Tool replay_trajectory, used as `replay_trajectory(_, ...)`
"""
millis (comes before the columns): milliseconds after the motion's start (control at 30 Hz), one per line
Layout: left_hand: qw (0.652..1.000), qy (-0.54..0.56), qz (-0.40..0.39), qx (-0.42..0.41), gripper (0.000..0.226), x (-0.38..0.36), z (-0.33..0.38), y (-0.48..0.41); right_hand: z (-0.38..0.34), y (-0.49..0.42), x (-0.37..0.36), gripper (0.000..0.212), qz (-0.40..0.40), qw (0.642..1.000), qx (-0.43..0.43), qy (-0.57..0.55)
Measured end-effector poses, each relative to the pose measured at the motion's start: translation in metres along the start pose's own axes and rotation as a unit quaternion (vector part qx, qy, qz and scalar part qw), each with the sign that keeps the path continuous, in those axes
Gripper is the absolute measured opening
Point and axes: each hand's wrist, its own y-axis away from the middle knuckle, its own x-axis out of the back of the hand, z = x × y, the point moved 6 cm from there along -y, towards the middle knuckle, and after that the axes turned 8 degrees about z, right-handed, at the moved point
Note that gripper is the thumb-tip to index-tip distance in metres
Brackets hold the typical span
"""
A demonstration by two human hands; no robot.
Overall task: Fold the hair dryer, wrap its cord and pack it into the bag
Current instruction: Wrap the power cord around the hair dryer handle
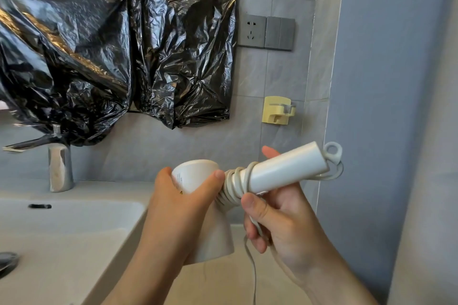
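Note:
My left hand grips the body of a white hair dryer, its nozzle pointing down. The white handle sticks out up and to the right, ending in a hanging loop. Several turns of the white cord are wound around the handle's base. My right hand sits just below the handle, closed around the loose cord, which trails down over the counter. No packing bag for the dryer is in view.
A white sink basin with a chrome faucet lies at the left. Black plastic sheeting covers the wall above. A grey wall socket and a yellow wall holder are at the right, beside a blue-grey wall.

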Motion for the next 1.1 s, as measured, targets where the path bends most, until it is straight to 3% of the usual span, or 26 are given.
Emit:
replay_trajectory(100,0.999,0.016,0.006,0.035,0.077,0.002,-0.003,0.0,0.004,0.0,-0.002,0.054,0.022,0.999,0.006,-0.027)
replay_trajectory(200,1.0,-0.007,-0.014,0.01,0.076,0.0,-0.003,-0.002,0.006,-0.002,0.002,0.043,0.021,0.999,-0.003,-0.028)
replay_trajectory(367,0.999,-0.041,-0.006,-0.034,0.078,0.006,0.012,-0.001,0.011,-0.002,-0.003,0.071,-0.022,0.999,-0.019,-0.034)
replay_trajectory(500,0.995,-0.055,-0.059,-0.062,0.099,0.003,0.016,-0.007,0.01,0.0,-0.005,0.069,-0.043,0.999,-0.022,-0.011)
replay_trajectory(700,0.996,-0.045,-0.081,-0.013,0.107,0.002,0.008,-0.007,0.014,0.002,-0.002,0.051,-0.051,0.998,-0.027,0.036)
replay_trajectory(900,0.994,-0.056,-0.083,-0.053,0.124,-0.005,0.005,-0.001,0.002,0.001,-0.003,0.045,-0.046,0.998,0.003,0.047)
replay_trajectory(1000,0.981,-0.1,-0.104,-0.131,0.108,-0.008,0.014,0.009,0.003,-0.001,-0.001,0.04,-0.043,0.998,0.01,0.049)
replay_trajectory(1100,0.98,-0.098,-0.126,-0.123,0.092,-0.01,0.01,0.006,0.007,-0.001,0.001,0.041,-0.058,0.997,0.0,0.048)
